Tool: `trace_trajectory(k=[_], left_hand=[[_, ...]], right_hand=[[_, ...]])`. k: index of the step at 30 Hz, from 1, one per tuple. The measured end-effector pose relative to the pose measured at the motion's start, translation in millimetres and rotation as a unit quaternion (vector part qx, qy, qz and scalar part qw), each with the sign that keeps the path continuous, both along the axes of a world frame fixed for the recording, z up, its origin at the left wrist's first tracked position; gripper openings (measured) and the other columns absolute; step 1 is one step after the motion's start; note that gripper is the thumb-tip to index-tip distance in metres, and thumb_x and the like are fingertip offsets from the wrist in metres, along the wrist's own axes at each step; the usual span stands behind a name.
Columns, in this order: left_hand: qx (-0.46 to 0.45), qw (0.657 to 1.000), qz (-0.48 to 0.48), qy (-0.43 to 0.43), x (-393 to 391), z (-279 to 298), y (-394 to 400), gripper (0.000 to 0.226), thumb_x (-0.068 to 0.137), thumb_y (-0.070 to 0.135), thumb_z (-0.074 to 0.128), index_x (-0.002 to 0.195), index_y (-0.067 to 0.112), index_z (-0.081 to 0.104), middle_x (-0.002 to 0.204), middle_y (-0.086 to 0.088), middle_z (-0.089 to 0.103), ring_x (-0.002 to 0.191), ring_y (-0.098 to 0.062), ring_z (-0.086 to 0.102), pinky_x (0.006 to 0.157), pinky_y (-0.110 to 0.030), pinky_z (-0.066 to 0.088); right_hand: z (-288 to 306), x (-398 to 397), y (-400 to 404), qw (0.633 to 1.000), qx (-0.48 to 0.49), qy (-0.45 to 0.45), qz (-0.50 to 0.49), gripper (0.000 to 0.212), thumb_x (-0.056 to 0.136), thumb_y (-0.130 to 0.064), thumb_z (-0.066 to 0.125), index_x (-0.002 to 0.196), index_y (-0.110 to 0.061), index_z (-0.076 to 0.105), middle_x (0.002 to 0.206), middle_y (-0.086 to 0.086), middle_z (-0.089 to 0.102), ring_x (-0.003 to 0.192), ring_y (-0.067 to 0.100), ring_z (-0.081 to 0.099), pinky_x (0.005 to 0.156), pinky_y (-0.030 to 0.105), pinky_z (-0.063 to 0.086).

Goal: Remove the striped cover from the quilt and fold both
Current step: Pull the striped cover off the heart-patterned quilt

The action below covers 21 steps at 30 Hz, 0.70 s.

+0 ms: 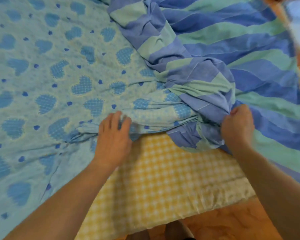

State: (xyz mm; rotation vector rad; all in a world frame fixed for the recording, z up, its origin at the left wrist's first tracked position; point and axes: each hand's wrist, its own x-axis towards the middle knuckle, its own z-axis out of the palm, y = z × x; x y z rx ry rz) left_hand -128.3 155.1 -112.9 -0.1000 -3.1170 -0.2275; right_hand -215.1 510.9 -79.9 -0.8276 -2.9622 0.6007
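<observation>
A pale blue quilt (47,80) printed with blue hearts covers the left and middle of the bed. The striped cover (249,54), blue and green, lies on the right and is bunched into a thick roll along the quilt's edge. My left hand (113,135) lies on the gathered near edge of the quilt, its fingers curled into the fabric. My right hand (237,126) grips a bunched fold of the striped cover at the near end of the roll.
A yellow and white checked sheet (163,179) covers the mattress between my arms, up to its near edge. Orange-brown floor (232,222) lies below that edge. Something pale and blurred stands at the top right corner.
</observation>
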Motion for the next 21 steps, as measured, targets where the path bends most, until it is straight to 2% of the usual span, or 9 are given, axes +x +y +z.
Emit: trace_trajectory(k=[2, 4, 8, 10, 12, 14, 17, 19, 21], left_hand=[[-0.014, 0.993, -0.112, -0.036, 4.6, -13.0, 38.6, 0.068, 0.070, 0.014, 0.071, 0.134, 0.020, 0.051, 0.148, -0.016, 0.041, 0.133, -0.042, 0.040, 0.106, -0.052, 0.035], [-0.039, 0.987, -0.150, -0.052, -8.1, -23.1, 59.3, 0.068, 0.078, 0.011, 0.064, 0.143, 0.022, 0.048, 0.154, -0.018, 0.037, 0.140, -0.045, 0.036, 0.111, -0.056, 0.033], [-0.116, 0.978, -0.164, -0.056, -60.0, -34.0, 61.8, 0.059, 0.098, 0.016, 0.030, 0.155, 0.028, 0.023, 0.165, -0.016, 0.011, 0.147, -0.046, 0.020, 0.114, -0.060, 0.023], [-0.122, 0.974, -0.178, -0.075, -88.6, -29.3, 59.5, 0.050, 0.101, 0.026, 0.036, 0.150, 0.028, 0.028, 0.161, -0.017, 0.022, 0.138, -0.044, 0.037, 0.103, -0.055, 0.038], [-0.079, 0.979, -0.169, -0.080, -114.9, -7.1, 60.7, 0.040, 0.095, 0.036, 0.046, 0.134, 0.027, 0.045, 0.135, -0.012, 0.052, 0.109, -0.038, 0.059, 0.078, -0.044, 0.048], [-0.013, 0.988, -0.136, -0.072, -128.5, 23.3, 64.2, 0.025, 0.088, 0.030, 0.047, 0.112, 0.025, 0.053, 0.105, -0.009, 0.061, 0.087, -0.038, 0.063, 0.061, -0.038, 0.038], [0.086, 0.993, -0.062, -0.055, -126.2, 73.5, 70.9, 0.012, 0.086, 0.021, 0.047, 0.096, 0.023, 0.053, 0.092, -0.011, 0.064, 0.086, -0.039, 0.060, 0.061, -0.037, 0.032], [0.202, 0.974, 0.013, -0.098, -124.3, 122.4, 76.0, 0.007, 0.085, 0.016, 0.047, 0.083, 0.018, 0.054, 0.084, -0.011, 0.062, 0.084, -0.037, 0.058, 0.063, -0.038, 0.037], [0.309, 0.940, 0.051, -0.135, -126.0, 181.4, 83.1, 0.014, 0.083, 0.011, 0.049, 0.070, 0.014, 0.051, 0.067, -0.002, 0.056, 0.071, -0.030, 0.055, 0.059, -0.036, 0.038]], right_hand=[[-7.3, 24.4, -40.5, 0.990, -0.028, 0.057, 0.123, 0.011, 0.083, -0.014, 0.056, 0.089, -0.017, 0.047, 0.090, 0.003, 0.047, 0.079, 0.026, 0.044, 0.068, 0.036, 0.033], [-25.2, 43.9, -61.8, 0.974, 0.037, 0.062, 0.214, 0.021, 0.082, -0.020, 0.064, 0.101, -0.013, 0.057, 0.100, 0.008, 0.051, 0.091, 0.030, 0.046, 0.078, 0.041, 0.038], [-55.9, 46.9, -53.1, 0.936, 0.184, -0.038, 0.297, 0.045, 0.083, -0.024, 0.066, 0.126, -0.017, 0.059, 0.142, 0.014, 0.046, 0.123, 0.041, 0.043, 0.094, 0.052, 0.040], [-61.5, 43.6, -32.6, 0.895, 0.237, -0.083, 0.368, 0.058, 0.082, -0.020, 0.062, 0.139, -0.019, 0.050, 0.149, 0.012, 0.042, 0.129, 0.040, 0.040, 0.103, 0.053, 0.032], [-54.4, 27.7, -12.4, 0.875, 0.279, -0.101, 0.384, 0.062, 0.080, -0.016, 0.061, 0.141, -0.017, 0.048, 0.137, 0.011, 0.052, 0.120, 0.038, 0.045, 0.101, 0.052, 0.032], [-36.2, 10.2, -2.3, 0.862, 0.307, -0.082, 0.395, 0.043, 0.077, -0.011, 0.065, 0.119, -0.017, 0.061, 0.107, 0.008, 0.064, 0.102, 0.035, 0.052, 0.093, 0.050, 0.037], [4.1, -3.8, 4.3, 0.850, 0.279, 0.036, 0.446, 0.021, 0.072, -0.005, 0.069, 0.085, -0.022, 0.064, 0.079, 0.003, 0.056, 0.085, 0.031, 0.053, 0.084, 0.046, 0.037], [40.5, -4.5, 12.6, 0.825, 0.268, 0.117, 0.484, 0.018, 0.074, -0.008, 0.063, 0.084, -0.024, 0.061, 0.079, 0.000, 0.047, 0.083, 0.029, 0.048, 0.086, 0.045, 0.035], [82.7, -4.4, 21.2, 0.800, 0.286, 0.178, 0.496, 0.017, 0.079, -0.009, 0.060, 0.085, -0.025, 0.059, 0.078, -0.001, 0.042, 0.082, 0.027, 0.046, 0.085, 0.045, 0.034]])
